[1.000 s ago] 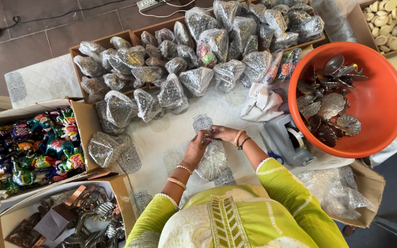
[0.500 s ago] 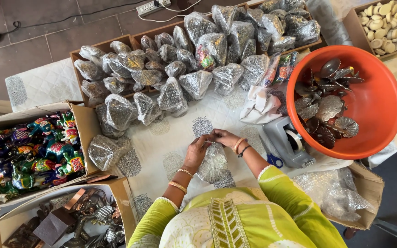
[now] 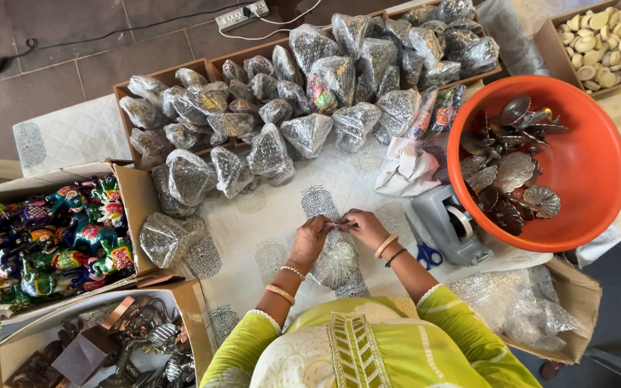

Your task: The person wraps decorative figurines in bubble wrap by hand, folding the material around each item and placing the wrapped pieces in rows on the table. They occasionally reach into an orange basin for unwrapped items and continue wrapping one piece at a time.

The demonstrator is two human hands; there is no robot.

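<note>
My left hand (image 3: pixel 312 239) and my right hand (image 3: pixel 365 226) meet at the top of a small clear plastic packet (image 3: pixel 335 262) holding a silvery object. Both pinch the packet's upper edge, fingers closed on it, just above my lap. The packet hangs down between my wrists over a white printed cloth (image 3: pixel 267 215). Bangles sit on both wrists.
Wrapped silvery packets (image 3: pixel 281 108) fill wooden trays beyond my hands. An orange tub (image 3: pixel 583 165) of metal leaf-shaped pieces stands to the right, next to a grey tape dispenser (image 3: pixel 450 226) and blue scissors (image 3: pixel 425 253). Boxes of painted figurines (image 3: pixel 44 241) lie on the left.
My hands stay together on the packet, with only small finger movements at its top edge. The view has shifted slightly.
</note>
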